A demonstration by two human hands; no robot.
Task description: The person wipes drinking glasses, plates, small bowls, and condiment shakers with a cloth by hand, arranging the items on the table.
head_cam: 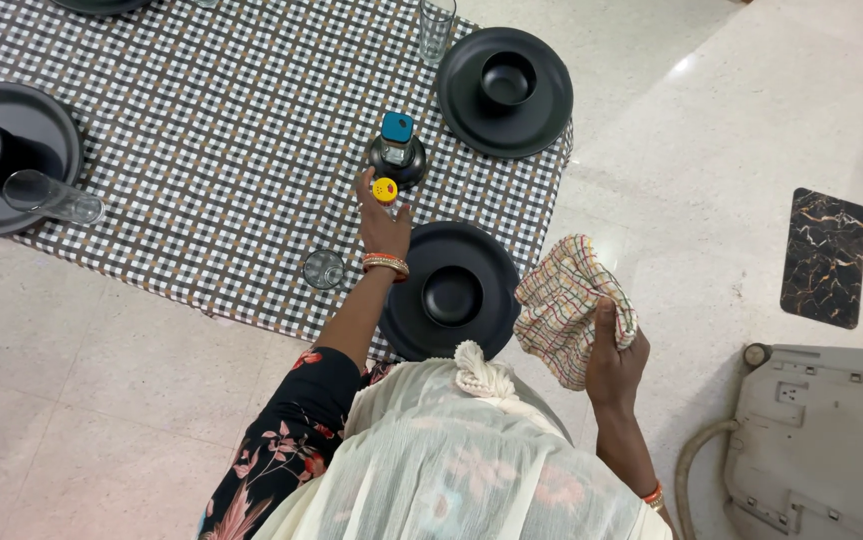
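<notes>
While the left hand (381,222) stretches toward the middle of the frame, its fingers close around a small container with a round yellow lid (384,189), red spots showing on the lid's top. That little container sits on the checked tablecloth (221,140), just below a dark bottle with a teal cap (397,148) that stands on a round black base. Woven in black, white and brown squares, the cloth spreads flat over a pale speckled stone floor (711,180). The right hand (614,358), lower right of centre, is clenched on a bunched kitchen cloth (568,303) of soft plaid weave in cream, red and green lines; it is held up off the floor, well apart from the other hand. Between the two arms lies a matte black plate (491,262) carrying a small black bowl (451,295), both round and smooth. A matching plate and bowl (504,90) sits at the upper centre, with a ribbed clear glass (436,28) beside it. Just left of the reaching wrist stands a short clear tumbler (323,268). At the left edge another black plate (36,120) holds a cup, and a glass (51,197) lies tipped on its side against it. Orange and gold bangles (385,264) ring the left wrist.
</notes>
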